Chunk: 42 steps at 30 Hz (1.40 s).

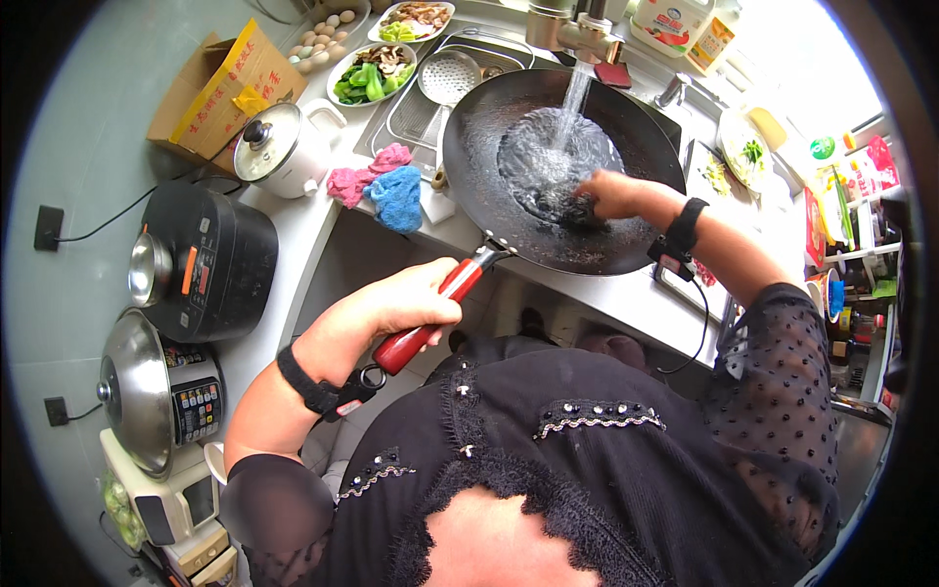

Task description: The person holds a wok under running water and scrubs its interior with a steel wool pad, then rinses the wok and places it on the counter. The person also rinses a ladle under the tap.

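My left hand [418, 297] is closed around the red handle [460, 281] of a large dark wok [477, 161]. Water [577, 92] runs from the metal faucet [587, 37] above and pools in the wok's bottom. Inside the wok, my right hand [612, 194] presses a dark, mesh-like scrubber [572, 205] against the wet surface; its fingertips are partly hidden. Left of the wok, a blue cloth [396, 198] and a pink cloth [359, 178] lie on the counter edge. Behind them, a perforated metal ladle [449, 77] rests on a wire basket [411, 117].
A white electric pot [282, 150] and a black rice cooker [235, 257] stand at the left. Plates of greens and mushrooms [372, 73] and a bowl of eggs [323, 37] are behind. Detergent jugs [667, 26] stand beyond the faucet; a food plate [744, 150] is at right.
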Each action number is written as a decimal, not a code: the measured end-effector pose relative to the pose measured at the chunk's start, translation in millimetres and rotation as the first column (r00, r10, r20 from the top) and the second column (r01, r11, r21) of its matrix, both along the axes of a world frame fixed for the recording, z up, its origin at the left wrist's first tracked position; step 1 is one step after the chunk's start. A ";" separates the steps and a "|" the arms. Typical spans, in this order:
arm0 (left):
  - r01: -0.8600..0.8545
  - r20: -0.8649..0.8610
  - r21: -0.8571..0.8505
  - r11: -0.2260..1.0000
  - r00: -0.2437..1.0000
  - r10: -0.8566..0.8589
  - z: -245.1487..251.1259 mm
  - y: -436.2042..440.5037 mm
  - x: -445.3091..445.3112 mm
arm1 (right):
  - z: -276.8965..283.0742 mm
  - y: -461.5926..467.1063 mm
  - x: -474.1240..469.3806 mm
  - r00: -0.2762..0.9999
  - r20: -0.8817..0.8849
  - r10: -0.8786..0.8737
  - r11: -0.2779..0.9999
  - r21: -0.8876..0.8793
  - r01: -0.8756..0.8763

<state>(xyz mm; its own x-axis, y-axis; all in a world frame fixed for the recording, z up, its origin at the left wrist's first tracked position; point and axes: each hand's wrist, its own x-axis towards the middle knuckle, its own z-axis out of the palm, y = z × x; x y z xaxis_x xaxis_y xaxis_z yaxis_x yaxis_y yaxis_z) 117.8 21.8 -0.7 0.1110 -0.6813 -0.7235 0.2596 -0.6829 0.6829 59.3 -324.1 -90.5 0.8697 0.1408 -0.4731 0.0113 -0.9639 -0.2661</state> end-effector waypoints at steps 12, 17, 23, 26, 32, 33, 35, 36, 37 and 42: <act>-0.043 0.146 0.190 0.981 0.989 0.015 22.2 -25.7 -25.5 | -54.8 10.7 41.7 0.977 0.122 0.174 0.962 0.191 -0.195; -0.019 0.258 0.269 0.963 0.965 -0.053 30.8 -34.3 -30.8 | -58.6 35.4 81.7 0.918 0.360 0.168 0.979 0.049 -0.199; 0.058 0.534 0.346 0.937 0.809 -0.247 37.1 -37.1 -35.9 | -64.5 -9.5 115.6 0.920 0.305 0.245 0.916 -0.384 -0.117; 0.103 0.621 0.364 0.926 0.714 -0.323 39.9 -37.4 -35.9 | -65.5 -38.3 95.7 0.904 0.204 0.376 0.882 -0.376 -0.282; 0.145 0.669 0.367 0.919 0.645 -0.369 48.1 -40.5 -34.2 | -46.8 -35.2 42.5 0.882 -0.196 0.428 0.879 -0.139 -0.457; 0.147 0.669 0.363 0.920 0.646 -0.367 49.4 -41.4 -32.9 | -41.1 -29.4 33.9 0.870 -0.236 0.434 0.875 -0.120 -0.469; 0.157 0.643 0.375 0.914 0.666 -0.379 50.3 -44.4 -31.0 | -28.0 -16.9 20.9 0.847 -0.282 0.451 0.880 -0.016 -0.474; 0.160 0.635 0.381 0.911 0.671 -0.384 51.0 -45.3 -30.2 | -21.1 -10.9 15.9 0.844 -0.263 0.467 0.882 0.075 -0.465; 0.160 0.626 0.387 0.908 0.677 -0.386 51.6 -46.2 -29.3 | -14.6 -5.3 12.7 0.842 -0.242 0.482 0.876 0.165 -0.454; 0.202 0.660 0.409 0.890 0.608 -0.442 53.6 -49.0 -26.4 | -1.3 25.5 24.0 0.812 -0.133 0.569 0.767 0.441 -0.465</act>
